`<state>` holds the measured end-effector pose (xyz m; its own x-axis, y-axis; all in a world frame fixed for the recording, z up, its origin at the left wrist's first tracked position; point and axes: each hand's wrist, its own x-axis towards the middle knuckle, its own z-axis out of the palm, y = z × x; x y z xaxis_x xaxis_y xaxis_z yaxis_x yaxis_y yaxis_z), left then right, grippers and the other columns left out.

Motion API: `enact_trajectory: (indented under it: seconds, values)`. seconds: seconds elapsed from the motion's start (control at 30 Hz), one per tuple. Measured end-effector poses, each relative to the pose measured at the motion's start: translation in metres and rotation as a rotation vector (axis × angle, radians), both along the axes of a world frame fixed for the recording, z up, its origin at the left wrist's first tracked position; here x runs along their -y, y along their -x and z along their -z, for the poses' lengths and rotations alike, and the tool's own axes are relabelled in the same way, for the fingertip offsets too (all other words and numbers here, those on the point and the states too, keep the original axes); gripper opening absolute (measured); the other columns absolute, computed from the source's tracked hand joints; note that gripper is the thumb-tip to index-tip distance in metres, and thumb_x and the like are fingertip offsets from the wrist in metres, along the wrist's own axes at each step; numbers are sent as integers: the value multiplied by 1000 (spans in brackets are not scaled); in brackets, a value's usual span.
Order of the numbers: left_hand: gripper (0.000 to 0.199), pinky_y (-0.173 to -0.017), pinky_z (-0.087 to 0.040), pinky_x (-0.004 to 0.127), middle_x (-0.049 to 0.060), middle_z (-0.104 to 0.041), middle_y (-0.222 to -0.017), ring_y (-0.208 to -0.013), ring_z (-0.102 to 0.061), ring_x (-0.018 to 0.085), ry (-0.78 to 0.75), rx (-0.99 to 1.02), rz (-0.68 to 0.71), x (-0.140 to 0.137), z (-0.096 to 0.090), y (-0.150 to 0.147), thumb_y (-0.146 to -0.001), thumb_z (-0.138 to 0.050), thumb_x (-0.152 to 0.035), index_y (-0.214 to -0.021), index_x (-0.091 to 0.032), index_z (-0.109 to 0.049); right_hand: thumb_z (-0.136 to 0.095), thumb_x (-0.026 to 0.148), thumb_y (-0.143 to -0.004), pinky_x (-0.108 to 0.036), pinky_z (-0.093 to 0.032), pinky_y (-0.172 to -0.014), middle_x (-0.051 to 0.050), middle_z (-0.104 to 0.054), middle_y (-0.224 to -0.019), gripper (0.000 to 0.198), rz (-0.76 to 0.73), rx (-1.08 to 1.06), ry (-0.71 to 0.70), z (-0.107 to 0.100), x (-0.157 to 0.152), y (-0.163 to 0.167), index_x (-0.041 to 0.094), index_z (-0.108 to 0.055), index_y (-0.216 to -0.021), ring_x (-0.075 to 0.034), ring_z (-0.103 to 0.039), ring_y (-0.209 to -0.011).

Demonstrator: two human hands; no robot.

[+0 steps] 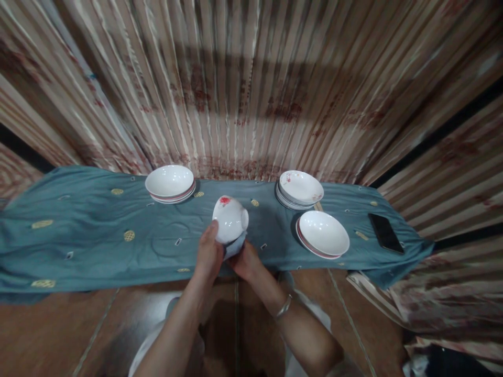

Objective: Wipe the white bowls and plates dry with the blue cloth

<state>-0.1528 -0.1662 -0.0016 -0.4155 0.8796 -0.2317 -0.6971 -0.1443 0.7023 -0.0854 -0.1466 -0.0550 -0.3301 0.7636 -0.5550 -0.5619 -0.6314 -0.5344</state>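
A white bowl (228, 222) with a red flower is tilted on its side above the table, its foot ring toward the right. My left hand (209, 252) grips it at the near left, thumb on the outer wall. At its lower side my right hand (245, 257) holds a light blue cloth (236, 246) pressed against the bowl. The right fingers are mostly hidden behind the cloth. Beyond my hands, a stack of white bowls (170, 181) stands to the left, and a stack of flowered plates (302, 187) to the right.
A nearer stack of white dishes (324, 233) sits at the right. Further right lies a black phone (385, 233). A teal cloth with yellow pineapples (98, 246) covers the narrow table. Pleated curtains (243, 94) hang behind it; the tiled floor (98, 324) shows in front.
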Motion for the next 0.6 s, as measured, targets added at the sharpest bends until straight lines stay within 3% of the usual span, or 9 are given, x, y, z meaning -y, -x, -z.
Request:
enact_trajectory:
  seconds: [0.1, 0.23, 0.43, 0.6]
  values:
    - [43, -71, -51, 28, 3, -71, -67, -75, -68, 21, 78, -122, -18, 1, 5, 2, -61, -79, -47, -85, -14, -69, -37, 29, -90, -30, -55, -62, -1, -68, -70, 27, -87, 3, 45, -2, 9, 1, 22, -61, -80, -17, -65, -65]
    - [41, -53, -40, 21, -2, -63, -59, -54, -53, 11, 95, -307, -10, 2, 8, 5, -57, -79, -52, -70, -15, -66, -39, 31, -92, -27, -52, -55, -1, -67, -65, 28, -152, 3, 70, -13, 16, -3, 19, -62, -82, -15, -63, -58]
    - [40, -48, -32, 22, -4, -48, -52, -51, -39, 10, 66, -593, 13, 5, 9, 8, -65, -72, -54, -57, -18, -58, -38, 28, -94, -24, -51, -55, 2, -63, -60, 29, -188, 71, 34, -27, 18, -12, 18, -60, -77, -12, -58, -51]
    - [39, -50, -31, 22, -5, -40, -52, -52, -36, 11, 67, -830, 40, 6, 13, 9, -75, -61, -51, -55, -19, -50, -45, 29, -91, -24, -50, -57, 3, -60, -57, 25, -197, 161, -47, -25, 14, -15, 18, -59, -74, -12, -55, -51]
